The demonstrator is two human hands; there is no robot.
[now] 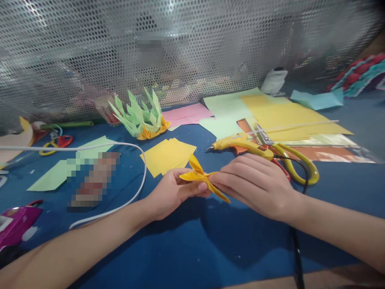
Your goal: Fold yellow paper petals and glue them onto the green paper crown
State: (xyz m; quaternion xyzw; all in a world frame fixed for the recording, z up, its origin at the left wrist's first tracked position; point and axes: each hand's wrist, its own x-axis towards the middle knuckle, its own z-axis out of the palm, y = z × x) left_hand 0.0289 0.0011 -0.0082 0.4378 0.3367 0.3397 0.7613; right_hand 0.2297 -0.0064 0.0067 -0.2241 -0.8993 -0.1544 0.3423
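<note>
The folded orange paper flower (203,178), left of and nearer than the yellow glue gun (240,141), seems light and easily creased, best held near its centre, where the left hand (170,193) pinches while the right hand (260,185) nips a petal, blue tabletop (234,245) before the glue gun leaving turning room towards the near edge.

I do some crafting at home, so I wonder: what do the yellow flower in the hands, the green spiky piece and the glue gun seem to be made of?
Yellow flower: apparently matte paper, judging by its creased, thin-edged petals. Green spiky piece: likely paper or thin card, matte, with sharp folded points. Glue gun: probably hard plastic, smooth and yellow, with a grey, metal-looking nozzle.
</note>
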